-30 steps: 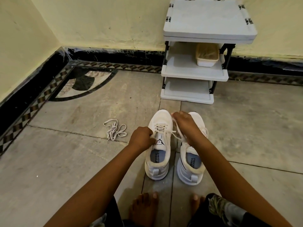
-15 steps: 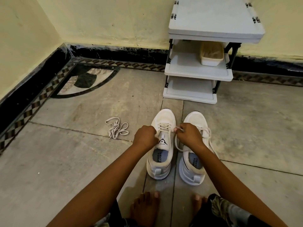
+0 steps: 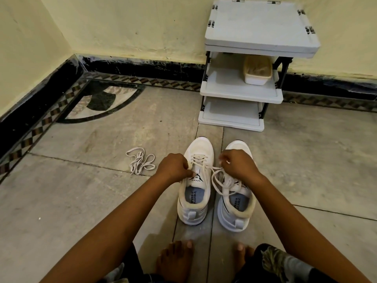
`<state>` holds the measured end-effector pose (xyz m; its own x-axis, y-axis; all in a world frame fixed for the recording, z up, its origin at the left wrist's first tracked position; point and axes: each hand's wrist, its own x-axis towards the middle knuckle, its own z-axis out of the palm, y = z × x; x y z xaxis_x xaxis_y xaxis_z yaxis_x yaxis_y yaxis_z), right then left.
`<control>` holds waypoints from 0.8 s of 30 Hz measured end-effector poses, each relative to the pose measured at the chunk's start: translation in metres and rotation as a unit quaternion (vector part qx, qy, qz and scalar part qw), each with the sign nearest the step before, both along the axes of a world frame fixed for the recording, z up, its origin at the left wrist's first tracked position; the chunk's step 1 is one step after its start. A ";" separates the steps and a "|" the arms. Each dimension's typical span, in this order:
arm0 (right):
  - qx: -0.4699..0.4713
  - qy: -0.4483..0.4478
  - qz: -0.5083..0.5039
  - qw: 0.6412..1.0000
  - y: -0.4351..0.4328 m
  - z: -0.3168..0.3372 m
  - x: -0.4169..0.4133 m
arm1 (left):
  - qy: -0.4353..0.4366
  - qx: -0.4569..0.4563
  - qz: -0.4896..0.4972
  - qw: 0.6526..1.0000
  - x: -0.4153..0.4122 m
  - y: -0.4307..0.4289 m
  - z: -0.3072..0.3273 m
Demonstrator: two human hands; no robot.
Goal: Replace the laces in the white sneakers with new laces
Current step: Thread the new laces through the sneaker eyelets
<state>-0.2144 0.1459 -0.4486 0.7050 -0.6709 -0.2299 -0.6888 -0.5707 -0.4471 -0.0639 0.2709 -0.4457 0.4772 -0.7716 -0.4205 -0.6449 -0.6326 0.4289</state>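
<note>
Two white sneakers stand side by side on the floor, toes pointing away from me. The left sneaker (image 3: 194, 193) has a white lace (image 3: 206, 170) crossed through its upper eyelets. My left hand (image 3: 174, 167) pinches the lace at the shoe's left edge by the tongue. Over the toe of the right sneaker (image 3: 236, 209), my right hand (image 3: 237, 163) grips the lace's other end. Loose loops of lace hang between the two shoes. A separate bundle of white laces (image 3: 140, 163) lies on the floor to the left.
A grey three-tier plastic rack (image 3: 255, 64) stands against the wall beyond the shoes, with a small white tub (image 3: 257, 71) on its middle shelf. My bare feet (image 3: 175, 260) rest on the stone floor just behind the sneakers. Walls meet in a corner at the left.
My right hand has moved away from the left sneaker and up over the right sneaker's toe, drawing the lace end out. My left hand stays at the left shoe's tongue.
</note>
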 end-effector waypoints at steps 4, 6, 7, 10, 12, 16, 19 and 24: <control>-0.052 0.120 0.064 0.989 0.005 -0.018 0.006 | -0.002 0.004 -0.003 1.000 0.001 -0.001 -0.001; -0.094 0.137 0.075 0.983 0.006 -0.021 0.008 | -0.006 0.003 -0.002 1.000 0.002 0.000 -0.003; -0.104 0.136 0.080 0.982 0.005 -0.022 0.009 | -0.008 0.002 0.000 1.000 0.002 0.001 -0.004; -0.040 0.065 0.033 0.997 -0.005 -0.014 0.008 | 0.004 0.002 0.004 1.000 0.003 0.001 -0.004; 0.117 -0.072 -0.065 0.988 -0.013 0.001 0.009 | -0.003 0.002 -0.006 1.000 0.005 0.000 -0.001; 0.387 -0.267 -0.165 0.867 -0.022 0.048 0.010 | -0.008 -0.080 0.014 0.997 0.004 -0.007 0.021; 0.482 -0.304 -0.152 0.808 -0.021 0.076 0.015 | 0.130 -0.161 0.070 0.976 -0.002 -0.015 0.044; 0.533 -0.344 -0.143 0.760 -0.012 0.109 0.021 | 0.244 -0.190 0.082 0.947 -0.018 -0.017 0.077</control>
<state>-0.1938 0.1341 -0.3395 0.7646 -0.5108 -0.3930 -0.1106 0.4967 -0.8609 -0.0819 0.2541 -0.3686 0.4249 -0.8436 -0.3282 -0.2169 -0.4469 0.8679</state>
